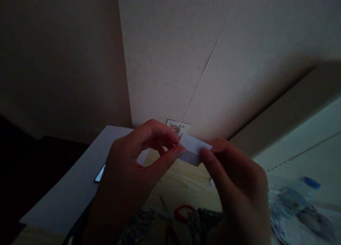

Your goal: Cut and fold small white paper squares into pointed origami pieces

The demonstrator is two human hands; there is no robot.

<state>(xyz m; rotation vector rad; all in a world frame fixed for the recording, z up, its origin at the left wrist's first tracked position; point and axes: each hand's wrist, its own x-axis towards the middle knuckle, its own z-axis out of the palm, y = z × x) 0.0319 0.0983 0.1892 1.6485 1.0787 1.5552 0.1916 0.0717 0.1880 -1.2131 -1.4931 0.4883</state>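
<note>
Both my hands hold a small folded piece of white paper [192, 149] in the air above a wooden table [183, 188]. My left hand [133, 166] pinches its left end between thumb and fingers. My right hand [237, 181] pinches the right end, its fingers curled round the edge. The room is dim and the paper's folds are hard to make out.
Red-handled scissors [173, 216] lie on the table below my hands beside dark patterned cloth [202, 220]. A large white sheet [71, 188] lies at the left with a phone [99, 174] on it. A blue-capped plastic bottle [301, 193] lies at right. A wall socket [178, 126] sits behind the paper.
</note>
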